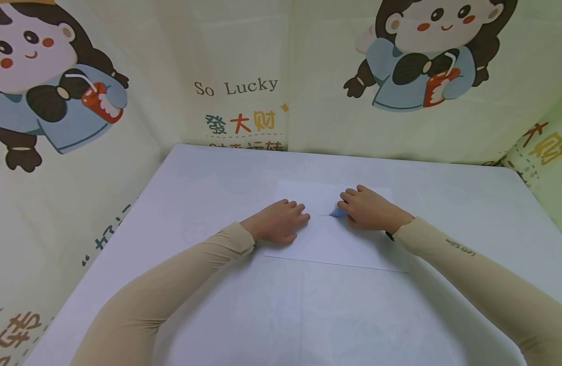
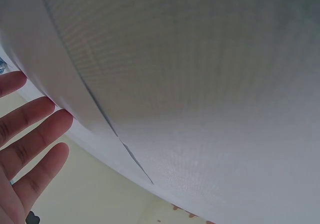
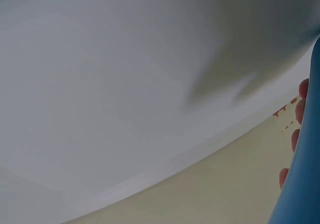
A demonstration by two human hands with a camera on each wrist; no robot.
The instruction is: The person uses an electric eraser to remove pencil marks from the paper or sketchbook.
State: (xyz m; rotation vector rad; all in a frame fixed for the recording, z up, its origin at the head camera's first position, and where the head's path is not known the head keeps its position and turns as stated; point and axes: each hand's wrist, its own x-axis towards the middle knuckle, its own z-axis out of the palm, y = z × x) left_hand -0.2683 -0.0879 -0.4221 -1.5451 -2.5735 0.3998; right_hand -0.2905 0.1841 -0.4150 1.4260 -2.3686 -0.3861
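A sheet of white paper (image 1: 308, 249) lies flat on the white table. My right hand (image 1: 370, 209) grips a thick blue pen (image 1: 339, 212) over the right half of the sheet. Its narrow dark tip points left and meets the paper, beside a short faint line (image 1: 324, 215). In the right wrist view the smooth blue barrel of the pen (image 3: 300, 169) fills the right edge, with several fingertips (image 3: 295, 140) showing behind it. My left hand (image 1: 278, 221) rests on the left side of the paper, its fingers spread and relaxed; those fingers (image 2: 37, 134) hold nothing in the left wrist view.
The white table (image 1: 226, 310) extends around the sheet on all sides. A cream curtain (image 1: 244, 46) printed with cartoon figures and lettering hangs behind it and along both sides. Both forearms in beige sleeves (image 1: 180, 279) reach in from the near edge.
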